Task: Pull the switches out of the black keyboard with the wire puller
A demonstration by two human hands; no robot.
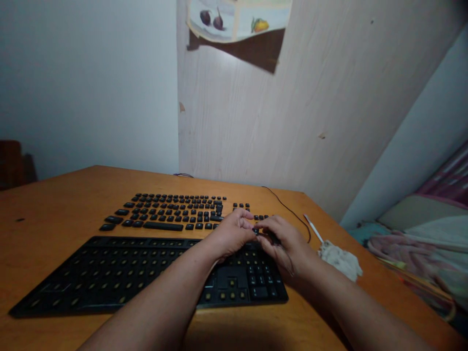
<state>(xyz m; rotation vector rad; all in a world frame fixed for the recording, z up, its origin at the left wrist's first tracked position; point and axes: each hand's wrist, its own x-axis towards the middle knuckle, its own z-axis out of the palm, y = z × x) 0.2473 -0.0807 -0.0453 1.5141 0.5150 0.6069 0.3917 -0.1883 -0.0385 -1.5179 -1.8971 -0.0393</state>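
Nearest, the keyboard (122, 271) lies toward eight o'clock from the hands, number keys (260, 281) fitted but many posts bare. A crumpled cloth (340, 262) rests at four o'clock. The left hand (234, 235) and right hand (289, 242) meet, fingers curled around a small black key (256, 230); which pinch bears it, I cannot tell. Beyond, loose keys (185, 212) lie in rows at ten o'clock. A weak pinch could drop the key; a careless brush could scatter the rows.

It looks like a home bedroom, with rumpled bedding (398, 246) beside the wooden surface (58, 214) and fruit pictures (239, 22) on the wall (241, 112).
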